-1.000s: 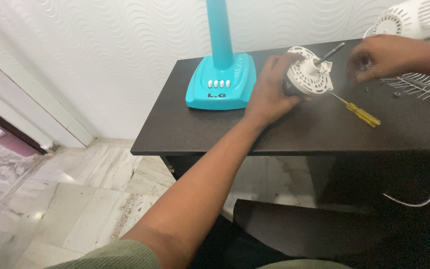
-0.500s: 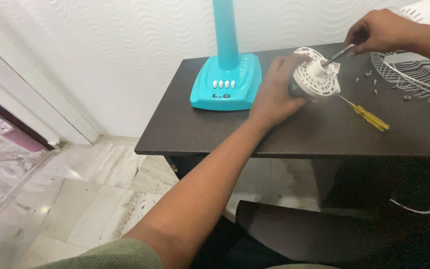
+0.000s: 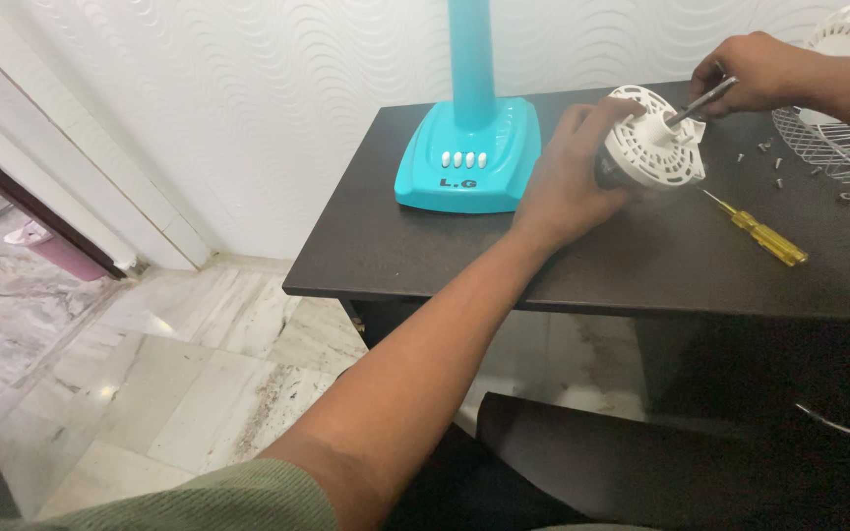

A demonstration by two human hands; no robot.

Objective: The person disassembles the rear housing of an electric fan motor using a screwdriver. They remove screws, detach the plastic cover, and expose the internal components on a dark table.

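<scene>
Left hand (image 3: 568, 182) wraps its fingers around the side of the white fan motor (image 3: 653, 149), which stands on the dark table (image 3: 504, 256). Right hand (image 3: 755, 71) pinches the metal shaft (image 3: 702, 100) that sticks up at a slant from the motor's middle; fingers closed on it. Just beyond the right fingers: loose screws (image 3: 759, 152) and a wire fan guard (image 3: 833, 147). Below them lies a yellow-handled screwdriver (image 3: 761, 233). Left of the left fingers stands the turquoise fan base (image 3: 469, 157). No containers seen.

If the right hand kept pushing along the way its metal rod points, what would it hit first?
Most likely the white vented motor housing: the right hand aims the metal shaft down-left at its hub, where the tip seems to touch already.
</scene>
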